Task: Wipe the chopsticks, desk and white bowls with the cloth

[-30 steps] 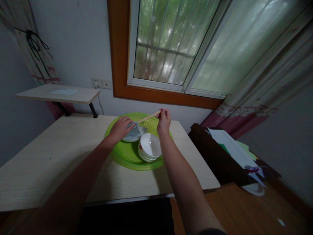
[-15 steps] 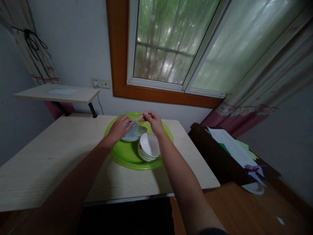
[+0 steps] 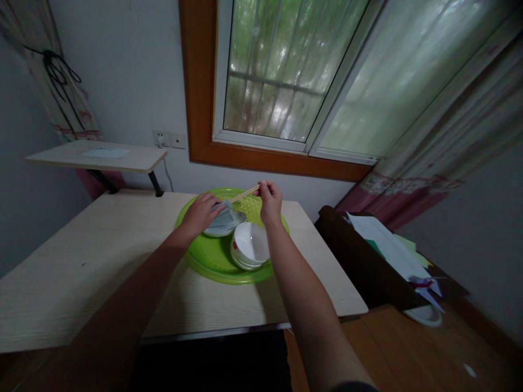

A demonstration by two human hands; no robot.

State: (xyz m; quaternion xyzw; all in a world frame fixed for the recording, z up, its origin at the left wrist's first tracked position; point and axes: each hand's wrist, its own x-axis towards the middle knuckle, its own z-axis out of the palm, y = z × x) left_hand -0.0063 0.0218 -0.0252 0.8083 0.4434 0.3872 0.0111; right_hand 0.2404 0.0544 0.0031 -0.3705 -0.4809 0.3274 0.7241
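Note:
My left hand (image 3: 200, 213) is closed on a grey cloth (image 3: 223, 214), which is wrapped about one end of pale wooden chopsticks (image 3: 245, 194). The far end is pinched by the fingers of my right hand (image 3: 270, 201), up and to the right. How many sticks there are I cannot tell. Below the cloth lies a light-coloured plate (image 3: 237, 219), partly covered by it. A stack of white bowls (image 3: 250, 245) with a red mark sits beside the plate, under my right wrist. Plate and bowls rest in a round green plastic basin (image 3: 208, 267).
The basin stands on a light wooden table (image 3: 122, 239). A small raised shelf (image 3: 98, 158) with a sheet on it is at the back left. Behind is a window (image 3: 281, 71). Papers (image 3: 384, 239) lie on dark furniture at the right.
My right hand has moved right and slightly up, away from my left hand, so a longer stretch of chopsticks shows between them. My left hand stays nearly in place with the cloth.

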